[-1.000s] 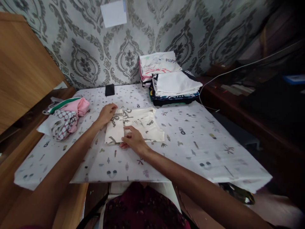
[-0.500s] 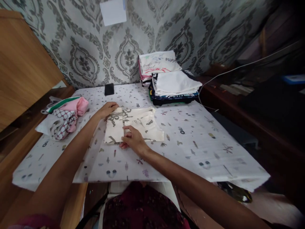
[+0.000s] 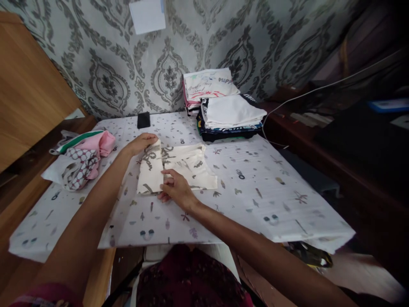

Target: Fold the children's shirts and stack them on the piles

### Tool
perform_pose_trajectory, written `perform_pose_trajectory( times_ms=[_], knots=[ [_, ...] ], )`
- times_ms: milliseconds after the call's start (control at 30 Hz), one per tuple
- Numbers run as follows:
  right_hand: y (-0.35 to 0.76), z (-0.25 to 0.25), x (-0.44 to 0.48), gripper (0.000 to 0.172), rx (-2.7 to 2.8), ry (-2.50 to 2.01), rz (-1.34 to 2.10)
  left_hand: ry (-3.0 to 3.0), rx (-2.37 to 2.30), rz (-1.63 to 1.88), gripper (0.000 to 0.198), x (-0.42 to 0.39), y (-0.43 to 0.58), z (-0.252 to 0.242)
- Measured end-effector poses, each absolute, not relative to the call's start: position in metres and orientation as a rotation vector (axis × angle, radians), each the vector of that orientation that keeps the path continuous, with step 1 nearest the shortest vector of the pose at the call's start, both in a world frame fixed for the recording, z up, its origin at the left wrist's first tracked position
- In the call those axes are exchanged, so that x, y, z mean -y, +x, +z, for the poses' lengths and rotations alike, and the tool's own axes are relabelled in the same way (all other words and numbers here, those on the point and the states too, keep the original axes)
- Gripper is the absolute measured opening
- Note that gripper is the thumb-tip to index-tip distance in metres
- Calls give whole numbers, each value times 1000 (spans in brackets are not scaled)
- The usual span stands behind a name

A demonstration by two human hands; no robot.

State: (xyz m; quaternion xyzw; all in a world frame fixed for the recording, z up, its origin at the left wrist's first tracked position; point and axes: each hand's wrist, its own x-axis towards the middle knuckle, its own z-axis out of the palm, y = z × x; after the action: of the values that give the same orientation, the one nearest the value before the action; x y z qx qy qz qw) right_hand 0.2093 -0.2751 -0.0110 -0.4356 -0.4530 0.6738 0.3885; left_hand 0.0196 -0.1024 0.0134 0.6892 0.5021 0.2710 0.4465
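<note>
Left hand and right hand on a cream garment

At the frame's left, a loose heap of clothes lies on the patterned tabletop. A black phone rests left of upper centre. Below it, the left hand's fingers pinch the upper corner of the garment's folded left part. The garment lies just left of the frame's centre, its remainder flat toward the right. The right hand touches the fold's edge, thumb and index finger spread apart, the other fingers curled beneath. Right of upper centre stand two adjoining stacks of folded clothes.
</note>
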Motion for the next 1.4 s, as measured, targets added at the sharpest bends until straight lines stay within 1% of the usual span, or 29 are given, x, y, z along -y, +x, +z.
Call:
perform_pose_trajectory(
  times_ms=[233,333,400,433,500,567,633,733,800,933,1000,1100,1200,1333,1400],
  knots=[
    [209,-12,274,37,1188,-1173,1704,2295,-1503,569,19,102,39,-13],
    [211,-8,274,36,1247,-1227,1687,2435,-1653,630,29,112,30,-13],
    [214,-4,275,31,1383,-1285,1599,2494,-1659,716,37,123,22,-12],
    [216,-2,276,29,1492,-1324,1495,2517,-1636,743,40,130,19,-13],
    [217,1,279,25,1752,-1387,1154,2547,-1602,720,47,145,17,-17],
    [216,1,282,21,2011,-1342,748,2559,-1619,571,51,159,21,-24],
    [212,-3,286,19,2246,-1181,439,2552,-1664,376,56,170,29,-31],
    [207,-9,290,19,2500,-989,251,2494,-1673,234,63,175,37,-36],
    [207,-11,292,17,2575,-998,241,2404,-1636,305,63,174,35,-35],
    [207,-8,293,21,2633,-1033,199,2043,-1693,785,51,171,17,-27],
    [202,-4,294,22,2642,-1008,120,1833,-1813,932,43,170,7,-22],
    [187,4,294,21,2673,-959,40,1608,-1954,841,36,165,-1,-13],
    [169,9,291,24,2712,-1027,63,1458,-2008,731,33,156,3,-3],
    [157,12,285,29,2761,-1075,101,1397,-2015,664,12,144,13,9],
    [158,14,283,30,2752,-1093,161,1367,-1998,646,12,141,17,14]
  ],
)
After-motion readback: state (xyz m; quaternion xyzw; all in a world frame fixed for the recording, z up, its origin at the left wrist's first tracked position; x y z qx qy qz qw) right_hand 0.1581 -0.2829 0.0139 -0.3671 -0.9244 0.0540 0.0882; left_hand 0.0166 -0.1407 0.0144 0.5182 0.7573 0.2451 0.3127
